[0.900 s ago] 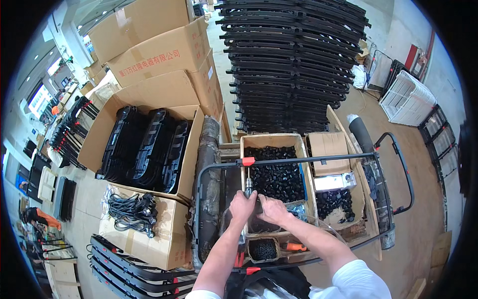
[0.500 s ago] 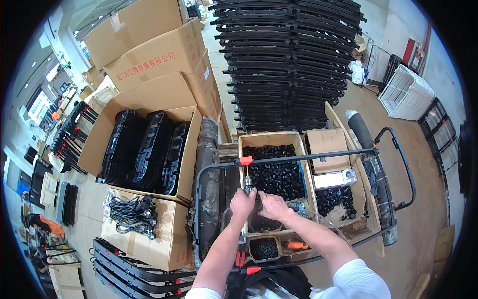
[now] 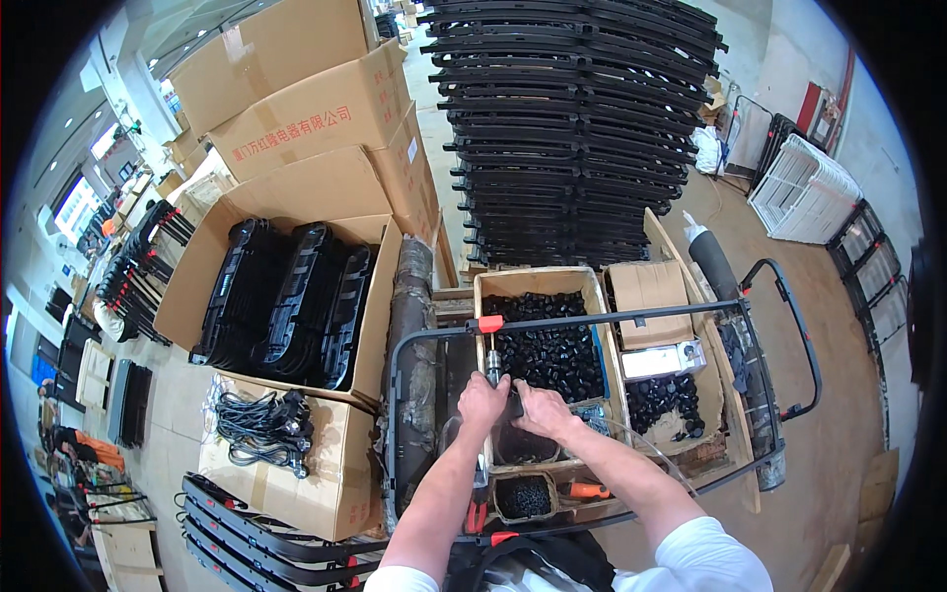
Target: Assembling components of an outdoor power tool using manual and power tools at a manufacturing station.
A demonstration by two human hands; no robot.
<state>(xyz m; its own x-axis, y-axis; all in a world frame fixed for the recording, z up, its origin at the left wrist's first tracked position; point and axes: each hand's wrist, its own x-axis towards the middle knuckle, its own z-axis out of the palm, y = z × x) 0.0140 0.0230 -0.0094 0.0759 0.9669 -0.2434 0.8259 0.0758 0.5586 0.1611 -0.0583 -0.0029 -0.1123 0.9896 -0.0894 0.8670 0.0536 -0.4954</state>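
In front of me lies a black tubular frame point(image 3: 631, 314) with red corner pieces, resting across wooden bins. My left hand point(image 3: 482, 403) is wrapped round a drill point(image 3: 493, 365) with a metal chuck, its bit pointing away from me. The bit meets, or nearly meets, the red piece point(image 3: 490, 324) on the frame's far bar. My right hand point(image 3: 545, 410) is closed at the drill's right side, its fingers close to the left hand's. Both hands hide most of the drill's body. Beneath the far bar, a wooden bin point(image 3: 477, 296) holds many small black plastic parts point(image 3: 547, 345).
An orange-handled tool point(image 3: 589, 489) lies beside a small box of black screws point(image 3: 524, 496). Cartons point(image 3: 286, 138) and a box of black trays point(image 3: 296, 296) stand left, near coiled cables point(image 3: 261, 424). Black frames point(image 3: 582, 128) are stacked behind; more curved frames point(image 3: 256, 533) lie lower left.
The view has shifted very slightly. Both hands stay on the drill, and its bit stays at the red piece.
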